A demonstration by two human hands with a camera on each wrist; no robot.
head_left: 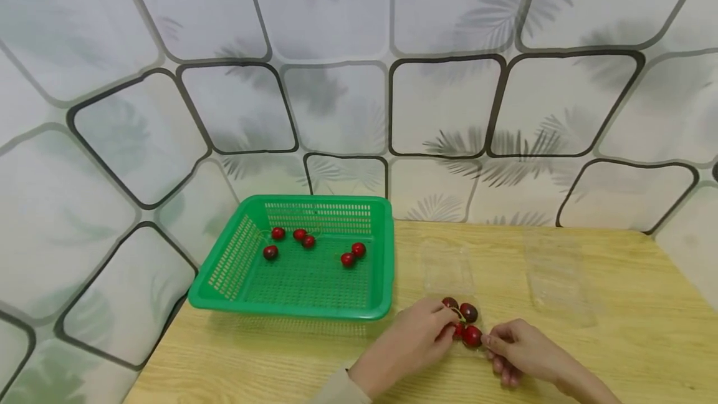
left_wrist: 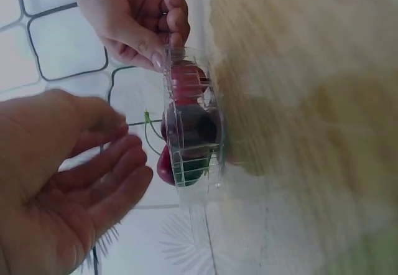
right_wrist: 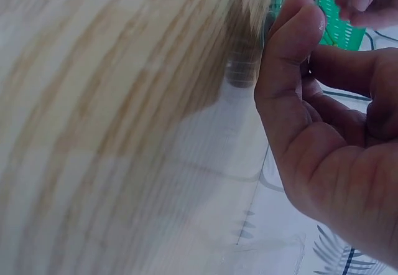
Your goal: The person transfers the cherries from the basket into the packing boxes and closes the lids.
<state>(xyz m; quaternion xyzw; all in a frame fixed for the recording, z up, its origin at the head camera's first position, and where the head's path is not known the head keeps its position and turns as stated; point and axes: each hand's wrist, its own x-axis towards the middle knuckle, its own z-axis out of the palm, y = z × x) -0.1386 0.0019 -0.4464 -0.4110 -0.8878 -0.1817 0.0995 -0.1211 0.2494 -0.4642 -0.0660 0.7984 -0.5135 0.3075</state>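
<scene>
Cherries [head_left: 472,335] could be spilled if the clear container [left_wrist: 193,119] is tipped by the right hand [head_left: 521,351], by which it is pinched at one edge; nothing is held by the loosely curved left hand [head_left: 412,335]. Clear container is placed on the table [head_left: 224,360], right of the basket [head_left: 291,312], long axis directed toward the wall [head_left: 443,111], lid [head_left: 447,267] at far end.

Deep-red cherries [head_left: 473,336], green basket [head_left: 291,311], yellowish wood-grained table [head_left: 645,335], pale wall [head_left: 342,111] with grey leaf print

Cherries [head_left: 472,336] in container [left_wrist: 188,56], basket [head_left: 291,312] left
</scene>
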